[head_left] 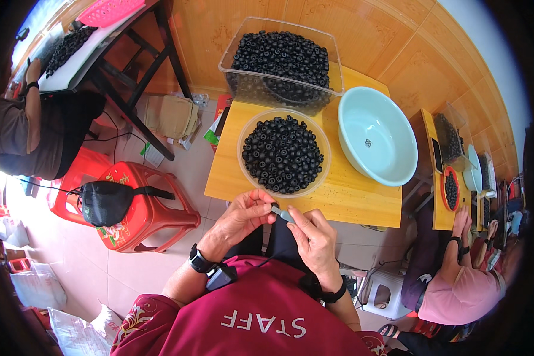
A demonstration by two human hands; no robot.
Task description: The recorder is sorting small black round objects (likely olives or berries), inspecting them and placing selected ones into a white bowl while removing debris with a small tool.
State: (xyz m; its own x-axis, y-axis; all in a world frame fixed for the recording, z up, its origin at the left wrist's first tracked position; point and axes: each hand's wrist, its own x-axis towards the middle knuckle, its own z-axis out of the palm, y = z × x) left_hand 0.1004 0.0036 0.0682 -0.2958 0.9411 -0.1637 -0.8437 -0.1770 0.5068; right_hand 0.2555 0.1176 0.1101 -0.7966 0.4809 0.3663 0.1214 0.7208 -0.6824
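Left hand pinches a small, round, black bead-like piece | right hand pinches a short, slim, blue-grey tool | between them, tool's long axis slants up-left toward the piece; contact, I can't tell.

Looked like small handwork workshop: little black parts filled round tub and clear bin on wooden table; person in pink sat at second table on right, person in dark clothes on left. Red plastic stool stood near, bags lay on tiled floor.
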